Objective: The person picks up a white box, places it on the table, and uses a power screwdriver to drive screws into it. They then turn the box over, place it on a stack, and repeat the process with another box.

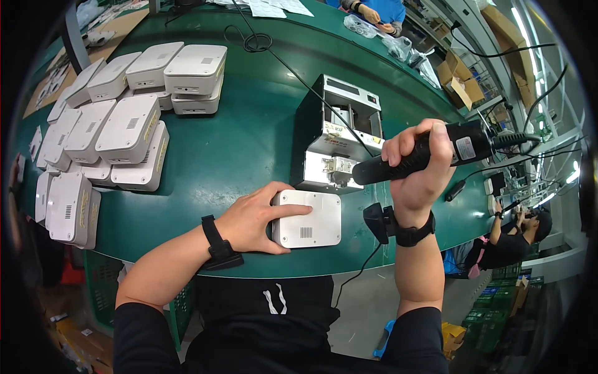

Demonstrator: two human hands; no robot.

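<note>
My left hand grips a white plastic box by its left side, with one finger stretched across the top. This box lies flat near the table's front edge, its small vent slots and corner holes facing up. My right hand is closed round a black electric screwdriver, raised above the table. The tool's thick end points left, over the front of a screw feeder, and hides part of it. Whether its tip touches the feeder, I cannot tell. Each wrist wears a black strap.
Several similar white boxes are stacked on the left of the green table. A coiled black cable crosses the table toward the feeder. Across the table a person in blue handles plastic bags; another person sits at right.
</note>
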